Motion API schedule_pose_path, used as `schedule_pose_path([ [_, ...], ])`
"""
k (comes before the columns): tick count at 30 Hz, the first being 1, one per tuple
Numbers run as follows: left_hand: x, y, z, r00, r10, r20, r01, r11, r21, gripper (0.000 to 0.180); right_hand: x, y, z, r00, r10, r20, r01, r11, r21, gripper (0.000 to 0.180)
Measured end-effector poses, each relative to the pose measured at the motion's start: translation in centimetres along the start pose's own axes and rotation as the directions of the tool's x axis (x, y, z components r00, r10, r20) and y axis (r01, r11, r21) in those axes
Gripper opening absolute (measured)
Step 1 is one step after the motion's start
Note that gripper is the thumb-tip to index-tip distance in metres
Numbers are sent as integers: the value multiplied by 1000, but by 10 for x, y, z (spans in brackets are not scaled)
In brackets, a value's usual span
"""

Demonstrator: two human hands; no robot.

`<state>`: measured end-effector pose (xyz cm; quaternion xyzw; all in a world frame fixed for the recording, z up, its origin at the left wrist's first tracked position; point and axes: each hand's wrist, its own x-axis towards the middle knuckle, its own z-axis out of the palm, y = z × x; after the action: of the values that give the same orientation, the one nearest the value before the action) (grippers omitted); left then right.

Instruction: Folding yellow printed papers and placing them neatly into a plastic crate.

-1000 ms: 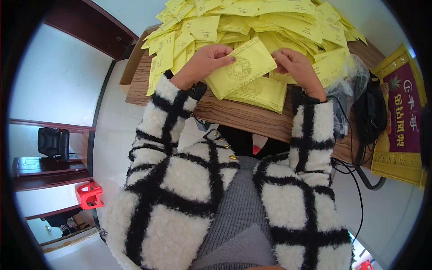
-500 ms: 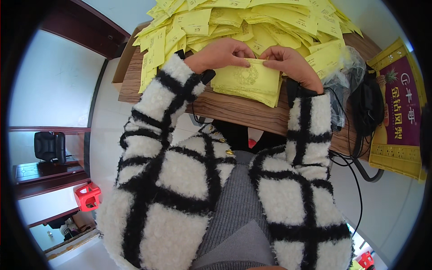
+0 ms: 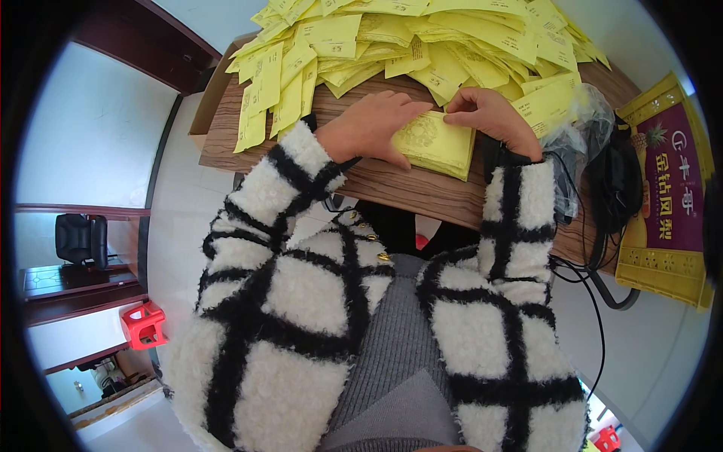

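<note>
Left hand [image 3: 367, 124] has shifted, spread around the yellow stack [image 3: 439, 145]; right hand [image 3: 486, 113] pinches its far edge

Free tabletop [image 3: 384, 182], packet heap [image 3: 422, 38] beyond

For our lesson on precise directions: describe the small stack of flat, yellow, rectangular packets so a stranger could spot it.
Start at the brown wood-grain table, near the wearer's edge. The small stack of flat yellow packets lies there, with the left hand at its left end. Unlike the loose yellow heap behind, its packets lie roughly aligned, one on another.
</note>
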<state>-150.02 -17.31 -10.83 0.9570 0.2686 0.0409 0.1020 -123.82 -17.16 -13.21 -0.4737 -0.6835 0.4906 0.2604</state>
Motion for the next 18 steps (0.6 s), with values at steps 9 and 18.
schedule_pose_path([
  [9, -24, -4, 9, 996, -64, -69, 64, 998, -7, 96, -8, -34, 37, 991, -85, 103, 105, 972, -212, 72],
  [18, -55, -10, 3, 987, 22, -160, -14, 999, 48, 93, -9, -75, 77, 984, -56, 171, 136, 851, -507, 85],
])
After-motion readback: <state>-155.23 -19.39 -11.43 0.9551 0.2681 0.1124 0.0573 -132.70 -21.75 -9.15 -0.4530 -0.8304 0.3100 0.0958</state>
